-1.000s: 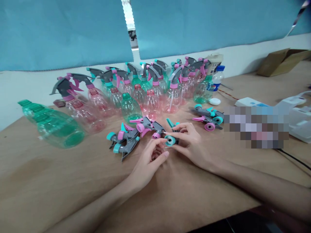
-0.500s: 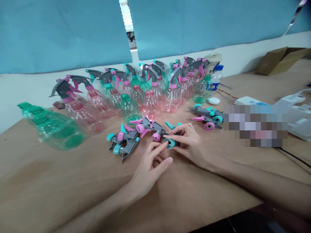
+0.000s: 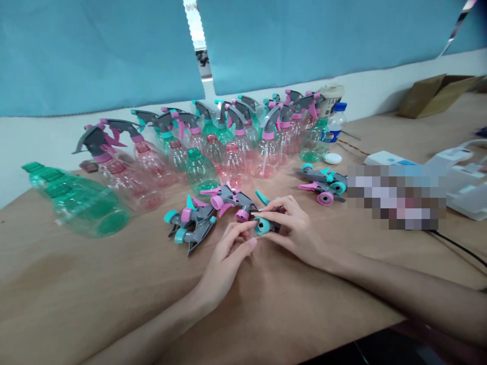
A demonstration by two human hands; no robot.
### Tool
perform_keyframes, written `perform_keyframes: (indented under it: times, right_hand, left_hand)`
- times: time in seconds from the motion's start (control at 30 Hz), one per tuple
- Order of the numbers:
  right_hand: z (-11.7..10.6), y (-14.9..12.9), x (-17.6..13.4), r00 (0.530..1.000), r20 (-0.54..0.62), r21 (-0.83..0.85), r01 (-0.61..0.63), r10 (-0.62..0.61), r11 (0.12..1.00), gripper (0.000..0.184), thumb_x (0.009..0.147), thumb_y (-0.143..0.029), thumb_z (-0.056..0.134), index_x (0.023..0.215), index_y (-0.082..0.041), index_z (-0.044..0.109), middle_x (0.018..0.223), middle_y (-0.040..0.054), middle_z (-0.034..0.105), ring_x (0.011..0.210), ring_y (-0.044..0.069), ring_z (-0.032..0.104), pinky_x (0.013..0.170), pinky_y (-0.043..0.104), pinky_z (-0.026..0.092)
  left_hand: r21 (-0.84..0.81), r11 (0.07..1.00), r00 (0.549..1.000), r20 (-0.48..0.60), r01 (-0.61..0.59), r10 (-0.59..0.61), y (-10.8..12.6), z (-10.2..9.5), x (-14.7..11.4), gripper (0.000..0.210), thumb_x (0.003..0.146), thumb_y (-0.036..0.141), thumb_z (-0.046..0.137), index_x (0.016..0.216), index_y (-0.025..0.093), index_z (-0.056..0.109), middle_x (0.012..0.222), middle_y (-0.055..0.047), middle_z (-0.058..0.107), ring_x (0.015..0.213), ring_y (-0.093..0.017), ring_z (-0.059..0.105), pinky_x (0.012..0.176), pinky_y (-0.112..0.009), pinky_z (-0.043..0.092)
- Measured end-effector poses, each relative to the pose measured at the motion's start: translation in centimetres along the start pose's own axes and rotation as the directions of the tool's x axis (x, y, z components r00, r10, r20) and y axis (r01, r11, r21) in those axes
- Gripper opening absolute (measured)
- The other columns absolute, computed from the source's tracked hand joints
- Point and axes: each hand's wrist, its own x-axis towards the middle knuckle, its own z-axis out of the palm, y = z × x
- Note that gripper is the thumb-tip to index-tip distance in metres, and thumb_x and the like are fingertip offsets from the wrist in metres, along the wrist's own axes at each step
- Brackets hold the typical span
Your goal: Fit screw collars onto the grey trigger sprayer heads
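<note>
Between the fingers and thumb of my right hand point(image 3: 294, 225) is a grey spray trigger head point(image 3: 262, 225) with a teal collar, its opening facing left. My left hand point(image 3: 230, 248) is beside that opening, the index fingertip at the collar's rim and the thumb held apart below. Part of the spray head is hidden behind my right fingers. Just beyond my hands lie loose spray heads with pink collars point(image 3: 242, 215), and farther left a small heap with teal and pink collars point(image 3: 192, 228).
Behind stand several pink and green spray bottles, including an open green bottle point(image 3: 203, 172). Green bottles point(image 3: 91, 208) lie on their sides at left. More spray heads point(image 3: 325, 185) lie at right, near a white oval object point(image 3: 333, 158), a blue-capped bottle point(image 3: 337, 124) and a cardboard box point(image 3: 437, 96).
The left index finger has drawn back from inside the collar to its rim, and the left thumb has come nearer the collar. The right hand keeps its hold, with the collar facing slightly more left.
</note>
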Motion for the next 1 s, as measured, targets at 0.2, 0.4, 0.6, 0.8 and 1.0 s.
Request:
perform_keyframes:
  times: [0.2, 0.4, 0.6, 0.8, 1.0]
  right_hand:
    - [0.09, 0.11, -0.03, 1.000, 0.014, 0.013, -0.016, 0.016, 1.000, 0.028, 0.084, -0.026, 0.061, 0.112, -0.023, 0.063, 0.102, 0.0084, 0.057, 0.096, 0.022, 0.052, 0.078, 0.039, 0.051]
    - [0.06, 0.24, -0.06, 0.999, 0.035, 0.023, -0.019, 0.018, 1.000, 0.029, 0.084, -0.028, 0.061, 0.113, -0.026, 0.062, 0.101, 0.0076, 0.057, 0.095, 0.022, 0.053, 0.078, 0.040, 0.051]
    - [0.09, 0.34, -0.09, 0.999, 0.041, 0.036, 0.003, -0.005, 0.999, 0.030, 0.084, -0.029, 0.062, 0.114, -0.024, 0.062, 0.100, 0.0077, 0.057, 0.096, 0.022, 0.052, 0.081, 0.041, 0.050]
    - [0.15, 0.47, -0.14, 0.999, 0.042, 0.029, 0.024, -0.025, 0.999, 0.030, 0.084, -0.030, 0.061, 0.114, -0.025, 0.062, 0.101, 0.0076, 0.058, 0.096, 0.022, 0.053, 0.078, 0.040, 0.051]
    - [0.11, 0.61, -0.08, 0.999, 0.044, 0.048, 0.030, -0.032, 0.998, 0.028, 0.084, -0.029, 0.062, 0.111, -0.025, 0.063, 0.100, 0.0069, 0.058, 0.095, 0.021, 0.054, 0.079, 0.038, 0.051]
  left_hand:
    - [0.005, 1.000, 1.000, -0.016, 0.008, -0.008, 0.09, 0.10, 0.08, 0.028, 0.087, 0.028, 0.050, 0.113, 0.025, 0.060, 0.095, -0.002, 0.049, 0.079, -0.015, 0.049, 0.075, -0.029, 0.045]
    - [0.006, 1.000, 0.999, -0.033, -0.003, 0.003, -0.04, 0.09, 0.15, 0.028, 0.086, 0.028, 0.052, 0.112, 0.024, 0.061, 0.094, -0.002, 0.051, 0.077, -0.014, 0.051, 0.074, -0.029, 0.046]
    - [0.032, 0.999, 0.998, -0.058, -0.024, 0.026, -0.05, 0.21, 0.10, 0.026, 0.085, 0.027, 0.054, 0.108, 0.023, 0.063, 0.097, -0.003, 0.052, 0.080, -0.015, 0.051, 0.074, -0.029, 0.045]
    - [0.051, 0.998, 0.996, -0.080, -0.043, 0.047, 0.18, 0.31, 0.02, 0.024, 0.084, 0.027, 0.055, 0.105, 0.022, 0.065, 0.094, -0.003, 0.054, 0.078, -0.015, 0.052, 0.075, -0.031, 0.045]
    - [0.072, 0.995, 0.988, -0.136, -0.064, 0.073, 0.00, 0.23, 0.08, 0.019, 0.084, 0.029, 0.056, 0.099, 0.020, 0.065, 0.093, -0.003, 0.055, 0.076, -0.014, 0.053, 0.070, -0.028, 0.046]
